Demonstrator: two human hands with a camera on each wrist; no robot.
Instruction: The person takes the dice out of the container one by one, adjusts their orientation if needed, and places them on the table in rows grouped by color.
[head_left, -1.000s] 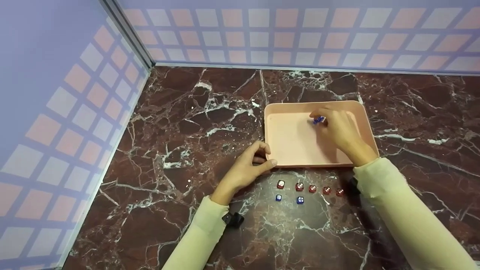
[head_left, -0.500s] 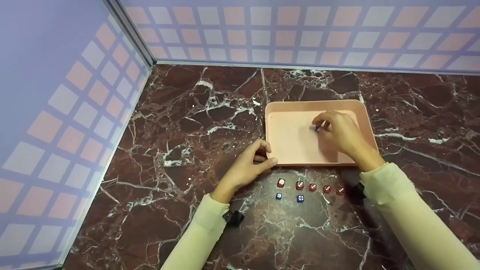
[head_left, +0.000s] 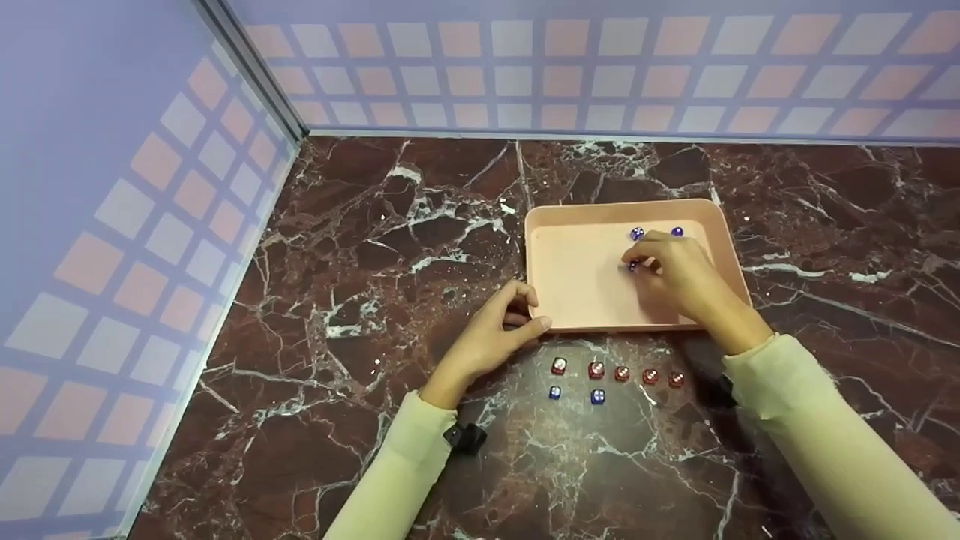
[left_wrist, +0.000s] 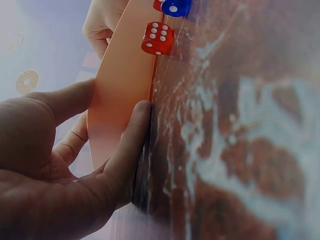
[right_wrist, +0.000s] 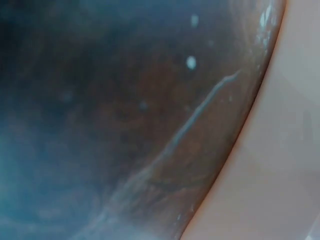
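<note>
In the head view my left hand (head_left: 499, 330) holds the near left corner of a peach-coloured tray (head_left: 574, 300), thumb on the front wall and fingers at the left side. The left wrist view shows its thumb (left_wrist: 135, 120) against the tray wall (left_wrist: 125, 65). My right hand (head_left: 675, 274) reaches into the tray and pinches a dark blue die (head_left: 633, 265) close over the floor, partly hidden by the fingertips. Behind that hand, a blue die (head_left: 637, 234) and another blue die (head_left: 677, 232) lie near the back wall.
In front of the tray, several red dice (head_left: 622, 373) form a row on the dark marble table (head_left: 420, 300). Below them lie a small blue die (head_left: 554, 392) and a larger blue die (head_left: 598, 396). Tiled-pattern panels (head_left: 517, 75) stand at the back and left.
My right hand has drawn slightly toward the near side of the tray with the blue die. Two blue dice now show behind it. The left hand stays at the corner.
</note>
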